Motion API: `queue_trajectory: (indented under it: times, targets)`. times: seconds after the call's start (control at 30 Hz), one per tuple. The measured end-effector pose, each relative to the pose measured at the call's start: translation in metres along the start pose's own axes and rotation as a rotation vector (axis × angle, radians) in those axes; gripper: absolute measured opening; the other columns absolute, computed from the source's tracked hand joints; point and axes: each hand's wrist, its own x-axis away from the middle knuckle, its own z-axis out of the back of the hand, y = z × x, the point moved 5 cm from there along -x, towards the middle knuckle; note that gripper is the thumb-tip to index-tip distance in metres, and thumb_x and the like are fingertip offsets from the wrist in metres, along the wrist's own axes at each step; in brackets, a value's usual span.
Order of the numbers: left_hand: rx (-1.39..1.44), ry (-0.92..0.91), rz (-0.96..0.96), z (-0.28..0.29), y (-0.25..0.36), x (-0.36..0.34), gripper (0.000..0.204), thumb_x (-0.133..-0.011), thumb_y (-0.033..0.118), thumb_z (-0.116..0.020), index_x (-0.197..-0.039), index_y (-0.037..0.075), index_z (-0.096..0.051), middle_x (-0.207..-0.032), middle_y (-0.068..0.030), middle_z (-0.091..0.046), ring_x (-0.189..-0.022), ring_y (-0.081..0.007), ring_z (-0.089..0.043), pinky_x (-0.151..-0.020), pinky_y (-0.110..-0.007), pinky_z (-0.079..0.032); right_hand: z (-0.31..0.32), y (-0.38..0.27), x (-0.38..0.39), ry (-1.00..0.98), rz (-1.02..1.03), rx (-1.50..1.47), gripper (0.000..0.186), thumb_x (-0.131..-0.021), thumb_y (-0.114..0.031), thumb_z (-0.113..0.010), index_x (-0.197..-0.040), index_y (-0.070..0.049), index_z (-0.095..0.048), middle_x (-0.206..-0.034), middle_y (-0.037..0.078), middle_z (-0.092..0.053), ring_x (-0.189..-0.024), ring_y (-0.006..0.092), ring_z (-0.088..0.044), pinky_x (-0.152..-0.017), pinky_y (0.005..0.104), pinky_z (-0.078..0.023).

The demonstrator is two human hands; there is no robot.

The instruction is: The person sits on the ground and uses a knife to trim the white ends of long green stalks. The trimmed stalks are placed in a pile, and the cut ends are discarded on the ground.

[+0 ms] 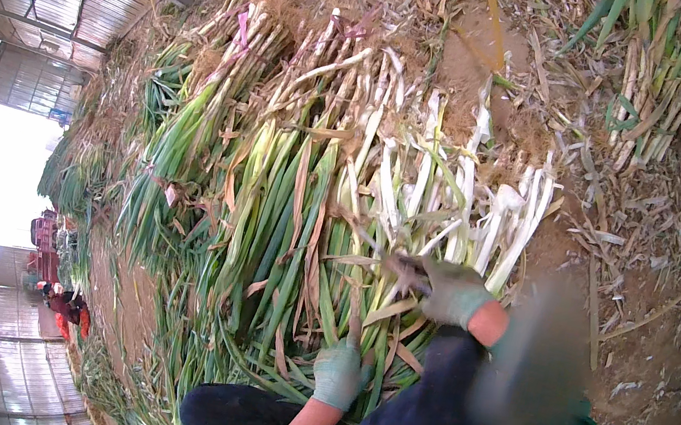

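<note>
My left hand point(339, 373), in a pale green glove, is closed round a brownish scallion stalk point(356, 310) that points away from me. Farther off and to the right, my right hand point(451, 292), gloved alike, has its fingers curled round a dark, blurred thing point(407, 273); a thin greyish piece runs from it to the left, and its kind cannot be made out. Both hands are over a bed of scallions, with long green leaves point(275, 229) nearer me. Beyond my right hand lie peeled white stalks point(466, 189), side by side.
Tied scallion bundles point(237, 51) with pink ties lie at the far left, another bundle point(656, 76) at the far right. Dry peelings point(605, 194) litter the soil. A person point(67, 309) in red and dark clothing is at the left, near a bright doorway point(9, 175). A grey blur point(540, 363) covers part of my right side.
</note>
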Motion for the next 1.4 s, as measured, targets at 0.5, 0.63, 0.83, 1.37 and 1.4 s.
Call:
queue_trajectory:
  times: [0.5,0.63,0.83,1.37,1.4]
  targets:
    - [0.013,0.28,-0.039,0.013,-0.002,-0.044,0.061,-0.074,0.02,-0.067,-0.131,0.015,-0.049,-0.127,-0.0203,-0.047,-0.104,-0.0366,-0.054,-0.086,-0.046,-0.044,-0.001,0.009,0.025,-0.147,-0.049,0.157,0.055,-0.074,-0.02,-0.057,-0.125,-0.004,-0.045,-0.112,0.019,-0.06,-0.106,0.0349,-0.058,-0.091,0.0426,-0.046]
    - [0.014,0.276,-0.009,0.006,-0.005,-0.051,0.06,-0.073,0.019,-0.069,-0.129,0.011,-0.051,-0.127,-0.0205,-0.049,-0.107,-0.0381,-0.053,-0.09,-0.045,-0.046,-0.019,0.003,0.047,-0.27,-0.005,0.214,0.056,-0.073,-0.024,-0.061,-0.123,0.0,-0.047,-0.109,0.021,-0.061,-0.101,0.0363,-0.061,-0.088,0.0458,-0.047]
    - [0.144,0.385,-0.086,0.0,-0.011,-0.047,0.051,-0.077,0.027,-0.068,-0.122,0.005,-0.055,-0.123,-0.022,-0.053,-0.104,-0.0381,-0.057,-0.087,-0.046,-0.046,0.002,0.002,-0.005,-0.124,-0.067,0.142,0.057,-0.073,-0.021,-0.061,-0.125,-0.001,-0.046,-0.115,0.02,-0.061,-0.104,0.0346,-0.06,-0.089,0.0421,-0.047]
    - [0.317,0.196,0.251,0.003,-0.038,-0.135,0.052,-0.09,0.028,-0.051,-0.133,0.002,-0.041,-0.109,-0.0275,-0.061,-0.098,-0.0416,-0.061,-0.083,-0.048,-0.048,-0.005,-0.003,0.003,-0.069,-0.026,0.172,0.05,-0.073,-0.02,-0.06,-0.117,-0.001,-0.049,-0.102,0.02,-0.063,-0.097,0.0341,-0.062,-0.084,0.0432,-0.049]
    - [0.278,0.196,0.218,0.005,-0.037,-0.127,0.051,-0.091,0.027,-0.048,-0.135,0.002,-0.04,-0.108,-0.0272,-0.061,-0.093,-0.042,-0.062,-0.078,-0.048,-0.05,-0.002,0.001,-0.011,-0.029,-0.05,0.156,0.051,-0.073,-0.02,-0.06,-0.118,-0.001,-0.049,-0.102,0.02,-0.063,-0.097,0.0343,-0.062,-0.084,0.0432,-0.049]
